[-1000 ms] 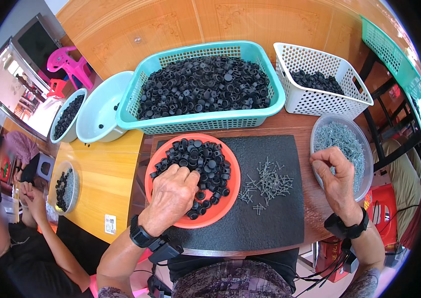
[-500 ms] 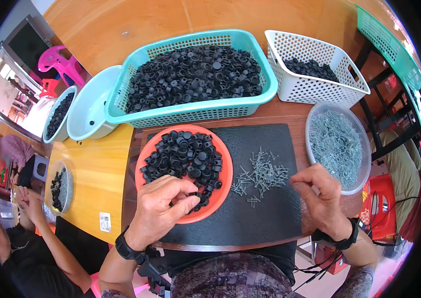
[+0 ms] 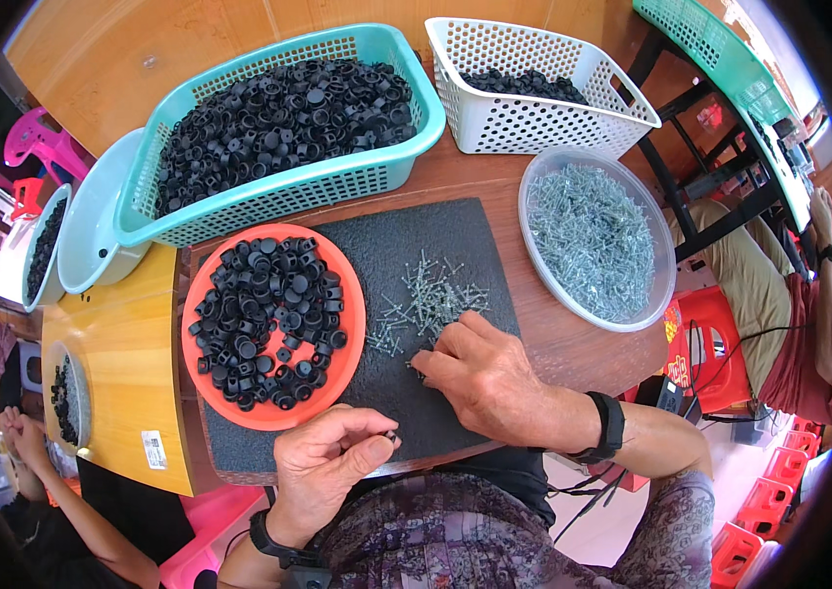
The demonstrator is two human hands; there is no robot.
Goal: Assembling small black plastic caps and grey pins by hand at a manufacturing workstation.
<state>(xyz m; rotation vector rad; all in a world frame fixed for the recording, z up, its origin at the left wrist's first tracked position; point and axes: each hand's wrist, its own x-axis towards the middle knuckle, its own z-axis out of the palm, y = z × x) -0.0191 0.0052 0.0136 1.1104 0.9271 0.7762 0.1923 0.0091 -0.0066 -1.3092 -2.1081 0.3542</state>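
- The left hand [image 3: 322,461] is curling closed around a small black cap [image 3: 391,433], pinching it between thumb and fingertips just below the near edge of the black mat [image 3: 435,245]; the pinch is leaving the cap's end showing, which looks like a way of keeping it free for a screw.
- The right hand [image 3: 484,378] is resting palm down on the mat, its fingertips pressing at the near edge of the loose screws [image 3: 426,299]. Whether it is already gripping one I cannot tell, since the fingers are hiding the tips.
- The screws are lying scattered on the mat's middle, probably tipped out there so single ones are easy to pick; the mat's rough face seems to be stopping them from rolling.
- The orange plate [image 3: 352,334] of black caps is overlapping the mat's left edge, close to the left hand, so each hand is having its own stock beside it.
- Beyond the mat's far edge the teal basket [image 3: 376,182] is holding the bulk of the caps, and the white basket [image 3: 534,123] is sitting to its right.
- The clear bowl [image 3: 656,294] of screws is standing just off the mat's right edge.
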